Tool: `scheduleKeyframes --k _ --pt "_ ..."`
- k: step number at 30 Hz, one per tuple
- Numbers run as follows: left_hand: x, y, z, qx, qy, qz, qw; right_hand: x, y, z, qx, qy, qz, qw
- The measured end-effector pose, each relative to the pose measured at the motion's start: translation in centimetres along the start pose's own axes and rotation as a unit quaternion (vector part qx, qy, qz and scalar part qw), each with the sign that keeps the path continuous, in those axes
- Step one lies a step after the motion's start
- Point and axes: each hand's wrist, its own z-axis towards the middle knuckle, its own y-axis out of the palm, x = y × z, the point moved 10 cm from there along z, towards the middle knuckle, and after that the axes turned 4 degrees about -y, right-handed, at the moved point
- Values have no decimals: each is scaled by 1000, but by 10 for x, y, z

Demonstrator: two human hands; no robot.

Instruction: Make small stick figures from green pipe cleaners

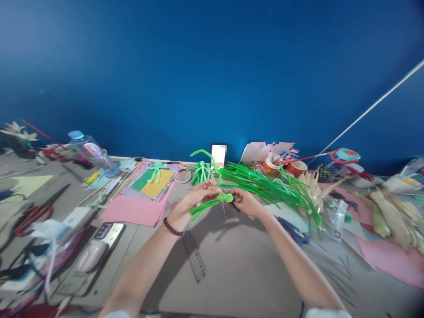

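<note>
My left hand [202, 192] pinches a green pipe-cleaner figure [227, 198] with a light green coiled head; its long green strands point down to the left. My right hand [244, 201] is closed round a dark-handled tool [235, 205], which looks like scissors or pliers, its tip against the figure. Behind my left hand other green figures [202, 169] stand in front of a small bright screen [218, 155]. To the right lies a large bundle of green pipe cleaners [261, 182].
Pink paper [134, 210], a bottle [92, 152], a phone [111, 234] and a power strip [76, 221] lie on the left. A clear ruler [194, 255] lies between my forearms. Dried husks [391, 216] and orange cups [296, 168] are on the right.
</note>
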Motion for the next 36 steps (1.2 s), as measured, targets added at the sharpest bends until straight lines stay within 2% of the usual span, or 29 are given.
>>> scheduleKeyframes --k 6,12,18,25,36 --pt "1 -3 3 -8 20 35 999 -5 -7 -2 21 -20 -40 999" --pt "3 -13 5 36 36 70 996 -4 -10 -2 25 -19 -80 996" --pt "8 -11 3 45 51 80 994 1 -4 -3 9 -8 -98 995" --pt "10 -11 2 60 62 70 994 -8 -4 -3 15 -31 -161 986" --pt "12 -11 -1 59 69 92 992 -5 -4 -4 11 -23 -169 985"
